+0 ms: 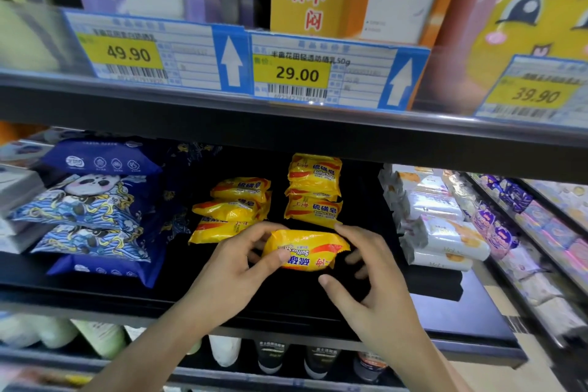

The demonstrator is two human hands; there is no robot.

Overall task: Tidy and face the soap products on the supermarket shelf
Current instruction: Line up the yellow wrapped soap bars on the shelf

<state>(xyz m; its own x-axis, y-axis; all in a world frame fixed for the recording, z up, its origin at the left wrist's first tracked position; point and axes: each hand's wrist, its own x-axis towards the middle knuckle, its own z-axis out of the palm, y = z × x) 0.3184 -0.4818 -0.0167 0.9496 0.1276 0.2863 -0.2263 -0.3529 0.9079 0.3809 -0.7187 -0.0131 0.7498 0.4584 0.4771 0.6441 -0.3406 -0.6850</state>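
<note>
A yellow sulfur soap packet (313, 248) is held between both hands above the dark shelf (286, 305), its label upside down towards me. My left hand (235, 267) grips its left end with thumb on the front. My right hand (366, 277) holds the right end, fingers wrapped behind. Behind them, a stack of three yellow soap packets (232, 208) lies on the left and another stack (314, 189) stands on the right.
Blue panda-print packs (95, 216) fill the shelf's left side. White wrapped soaps (436, 219) line the right side, purple packs (502, 226) beyond. Price tags (296, 73) hang on the upper shelf edge. Bottles (270, 356) stand on the shelf below.
</note>
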